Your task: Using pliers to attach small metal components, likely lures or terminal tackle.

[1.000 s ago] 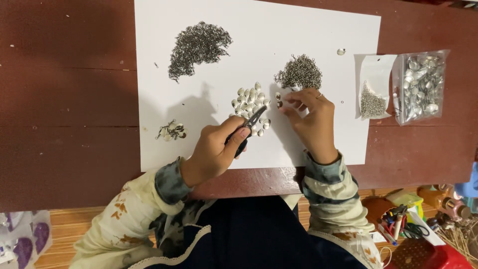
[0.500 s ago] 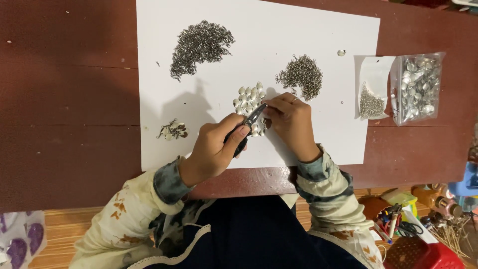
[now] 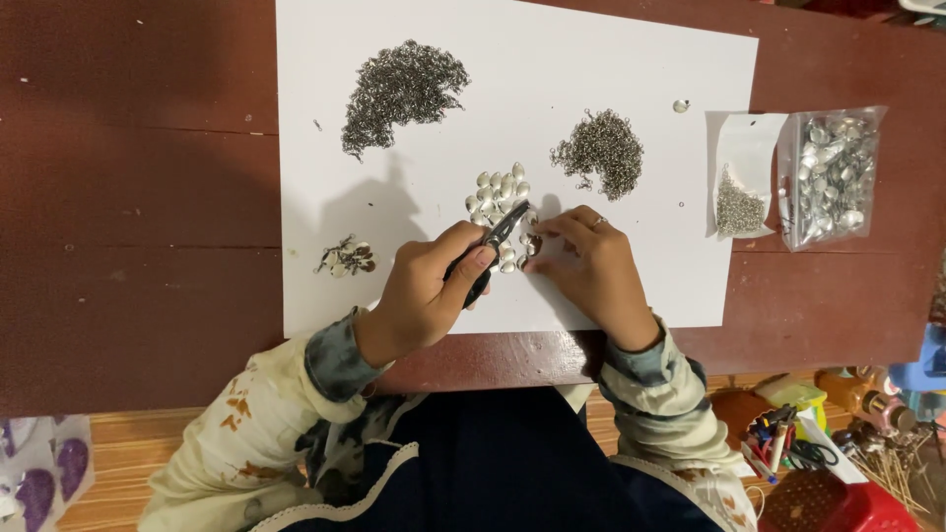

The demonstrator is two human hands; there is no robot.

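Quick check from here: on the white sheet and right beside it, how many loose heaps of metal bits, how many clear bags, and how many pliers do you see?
Heaps on the white sheet: 4 (dark chain heap, ring heap, silver bead heap, small finished cluster)
Clear bags: 2 (small bag, large bag)
Pliers: 1, in the left hand
Total: 7

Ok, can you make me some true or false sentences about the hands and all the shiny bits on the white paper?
1. The left hand holds small black pliers. True.
2. The right hand rests on the plastic bag of silver pieces. False: it is on the white paper, its fingertips at the little pile of oval silver beads by the pliers' tip.
3. Two dark piles of tiny metal bits lie on the paper, the bigger pile to the left of the smaller pile. True.
4. The paper lies on a green table. False: the table is dark reddish-brown wood.
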